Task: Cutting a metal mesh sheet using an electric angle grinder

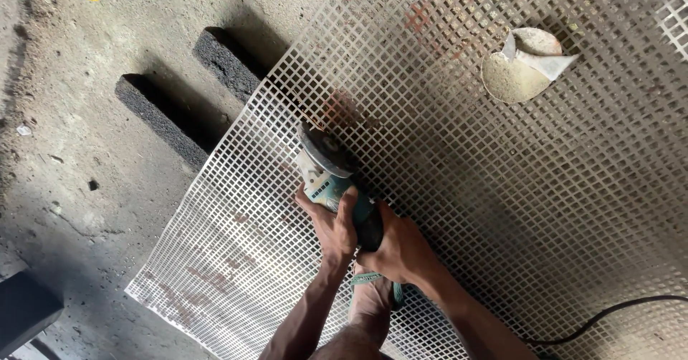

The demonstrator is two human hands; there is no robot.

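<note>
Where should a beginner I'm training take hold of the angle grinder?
By its rear body, from the side away from the disc: the angle grinder lies with its disc forward on the mesh sheet, and the left hand and right hand wrap that body.

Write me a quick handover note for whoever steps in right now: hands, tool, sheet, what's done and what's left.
Left hand grips the front of the angle grinder; right hand holds its rear.
The grinder's disc sits against the white grid sheet, near its upper left edge.
The sheet rests on two dark blocks on the concrete floor. A foot stands on the sheet; the cable trails right.
Done: cannot tell, no finished cut shows.
Left: whatever grinding is underway at the disc.
</note>
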